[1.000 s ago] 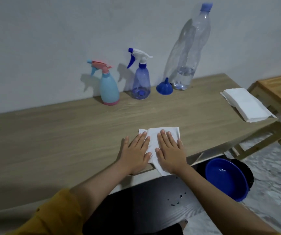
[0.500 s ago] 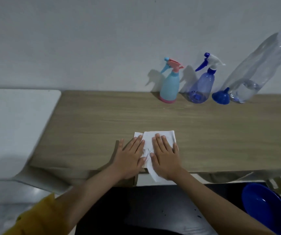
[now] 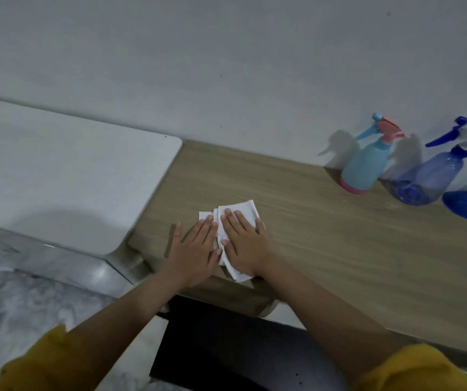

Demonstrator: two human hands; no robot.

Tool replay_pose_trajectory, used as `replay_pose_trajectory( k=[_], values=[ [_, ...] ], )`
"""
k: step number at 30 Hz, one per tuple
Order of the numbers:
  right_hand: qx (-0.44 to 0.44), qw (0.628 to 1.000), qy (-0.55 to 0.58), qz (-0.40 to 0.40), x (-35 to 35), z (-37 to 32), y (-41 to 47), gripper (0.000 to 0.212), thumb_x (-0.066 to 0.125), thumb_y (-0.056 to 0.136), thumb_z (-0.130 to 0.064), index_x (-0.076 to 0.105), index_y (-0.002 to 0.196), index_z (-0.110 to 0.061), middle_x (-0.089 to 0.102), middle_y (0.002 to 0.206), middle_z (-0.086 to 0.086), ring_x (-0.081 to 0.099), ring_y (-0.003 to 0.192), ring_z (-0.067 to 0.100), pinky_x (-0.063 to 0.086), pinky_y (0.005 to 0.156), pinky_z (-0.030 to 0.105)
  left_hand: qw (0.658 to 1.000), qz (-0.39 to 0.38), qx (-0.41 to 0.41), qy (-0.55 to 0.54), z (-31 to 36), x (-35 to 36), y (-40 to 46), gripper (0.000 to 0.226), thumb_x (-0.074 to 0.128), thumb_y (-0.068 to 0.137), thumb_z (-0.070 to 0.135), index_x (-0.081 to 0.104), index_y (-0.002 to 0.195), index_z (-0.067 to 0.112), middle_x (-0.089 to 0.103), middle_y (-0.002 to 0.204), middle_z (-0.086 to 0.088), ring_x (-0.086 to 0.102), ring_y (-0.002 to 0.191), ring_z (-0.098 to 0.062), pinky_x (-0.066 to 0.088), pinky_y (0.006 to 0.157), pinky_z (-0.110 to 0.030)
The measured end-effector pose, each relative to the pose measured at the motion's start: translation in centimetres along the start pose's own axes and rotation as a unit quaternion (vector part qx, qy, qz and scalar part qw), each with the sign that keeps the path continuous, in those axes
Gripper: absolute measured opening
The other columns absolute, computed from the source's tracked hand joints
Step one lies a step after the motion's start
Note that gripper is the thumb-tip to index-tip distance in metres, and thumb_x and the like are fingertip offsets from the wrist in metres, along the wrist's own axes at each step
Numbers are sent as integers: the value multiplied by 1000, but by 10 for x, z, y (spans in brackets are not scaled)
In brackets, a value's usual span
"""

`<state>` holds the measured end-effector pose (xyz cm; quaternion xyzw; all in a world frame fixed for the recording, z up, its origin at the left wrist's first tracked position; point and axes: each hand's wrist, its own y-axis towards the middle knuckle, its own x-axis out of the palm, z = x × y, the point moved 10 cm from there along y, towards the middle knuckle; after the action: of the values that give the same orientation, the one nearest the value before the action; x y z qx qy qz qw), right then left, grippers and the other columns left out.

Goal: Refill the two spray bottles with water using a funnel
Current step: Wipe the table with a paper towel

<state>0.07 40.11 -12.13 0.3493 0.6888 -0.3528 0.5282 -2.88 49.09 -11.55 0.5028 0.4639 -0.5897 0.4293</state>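
On the wooden table [image 3: 339, 249], both hands, left [image 3: 195, 249] and right [image 3: 243, 244], press flat on a white cloth [image 3: 243, 210].

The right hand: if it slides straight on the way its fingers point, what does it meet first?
Probably nothing on the table. The right hand lies flat on the white folded cloth; beyond its edge only bare wooden tabletop shows, up to the grey wall.

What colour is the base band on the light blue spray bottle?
Pink, matching its trigger head; the light blue spray bottle shows it best in the head view.
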Motion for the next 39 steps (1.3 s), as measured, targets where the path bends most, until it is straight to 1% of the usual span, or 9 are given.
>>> replay_pose_trajectory(
  k=[5, 8, 11, 13, 15, 19, 23, 31, 39],
  values=[
    [-13, 1000, 22, 15, -3, 2, 11, 79, -5, 83, -54, 4, 154, -20, -1, 162, -6, -2, 149, 8, -1, 119, 47, 1000, -26, -5, 14, -3, -5, 14, 87, -18, 74, 53, -2, 150, 15, -7, 159, 0, -2, 146, -13, -1, 111, -60],
    [-7, 998, 54, 19, -4, 11, 9, 66, 9, 95, -48, 4, 154, -18, -2, 162, -5, -4, 148, 7, -3, 121, 41, 999, -36, -2, 17, 4, -3, 24, 87, -19, 73, 52, -3, 150, 15, -9, 159, 0, -5, 146, -13, -1, 111, -61],
    [12, 997, 74, 23, -9, 39, 3, 61, 23, 102, -42, 4, 154, -17, -2, 162, -3, -5, 149, 9, -4, 120, 38, 998, -49, -2, 29, 17, -4, 36, 75, -9, 86, 51, -4, 150, 14, -11, 159, -1, -5, 146, -14, -1, 111, -62],
    [26, 997, 73, 27, -12, 63, -6, 61, 24, 102, -41, 4, 154, -16, -2, 162, -2, -5, 149, 9, -5, 120, 39, 997, -61, 8, 42, 32, -2, 45, 63, 8, 97, 46, -6, 150, 14, -13, 159, -2, -6, 146, -14, -2, 111, -62],
    [41, 996, 75, 26, -14, 87, -17, 61, 24, 102, -41, 3, 154, -17, -3, 162, -2, -5, 149, 9, -5, 119, 38, 996, -63, 24, 50, 55, -1, 54, 62, 13, 99, 44, -8, 150, 15, -14, 158, -2, -7, 146, -14, -4, 111, -61],
    [60, 995, 70, 43, -20, 131, -46, 64, 17, 98, -46, 5, 154, -17, -1, 162, -2, -4, 149, 9, -3, 120, 38, 994, -68, 61, 53, 118, -1, 72, 60, 12, 100, 43, -7, 150, 16, -13, 159, -1, -8, 146, -13, -7, 111, -60],
    [92, 991, 74, 64, -26, 186, -85, 82, -2, 82, -57, 7, 154, -18, 1, 162, -2, -2, 149, 8, -3, 118, 34, 992, -67, 90, 54, 186, 1, 84, 61, 13, 99, 43, -6, 150, 15, -14, 158, -2, -9, 146, -14, -6, 111, -60],
    [139, 985, 75, 73, -38, 311, -203, 75, 7, 87, -54, 9, 154, -18, 2, 162, -2, -1, 149, 9, -1, 117, 33, 988, -78, 122, 52, 340, 13, 92, 61, 16, 99, 43, -6, 150, 17, -14, 158, -3, -9, 146, -16, -7, 111, -60],
    [175, 979, 72, 76, -44, 414, -332, 84, -7, 80, -55, 6, 154, -18, -1, 162, -4, -2, 149, 10, -2, 119, 34, 976, -92, 186, 62, 516, 24, 83, 61, 15, 99, 42, -8, 150, 17, -16, 158, -3, -10, 146, -15, -9, 111, -58]
  ],
)
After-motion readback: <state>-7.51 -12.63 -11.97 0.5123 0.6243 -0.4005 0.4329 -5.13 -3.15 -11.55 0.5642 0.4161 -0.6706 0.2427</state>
